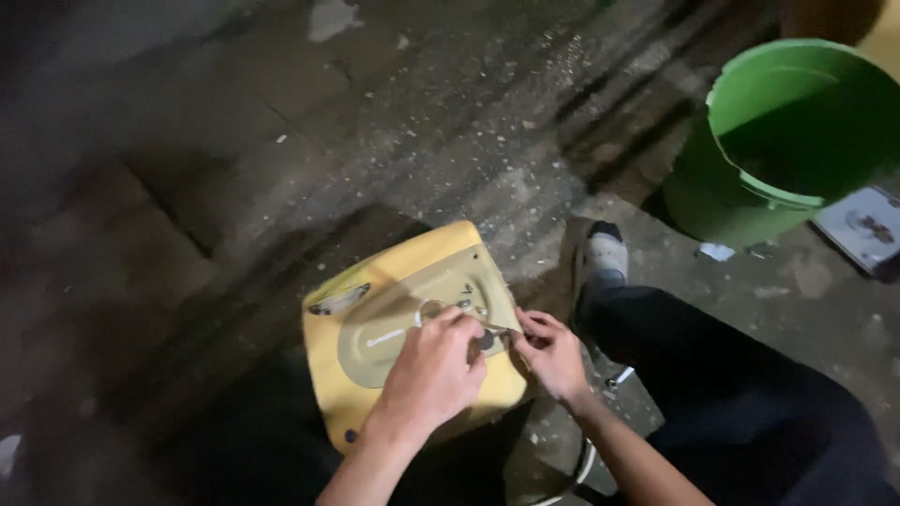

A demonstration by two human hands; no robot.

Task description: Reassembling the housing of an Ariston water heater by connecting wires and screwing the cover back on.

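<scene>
A yellow, boxy plastic appliance casing [389,281] with a round greenish panel [375,342] on its top stands on the dirty concrete floor. My left hand [433,370] rests on the panel with its fingers curled. My right hand [551,354] is beside it at the casing's right edge. Both hands pinch a small thin metal piece [495,327] between them; what it is cannot be made out.
A green plastic bucket [750,178] stands at the upper right, with a flat printed box [867,230] beside it. My right leg in dark trousers [731,394] and a grey-socked foot [605,253] lie right of the casing. A cable [581,468] runs below. Debris litters the floor.
</scene>
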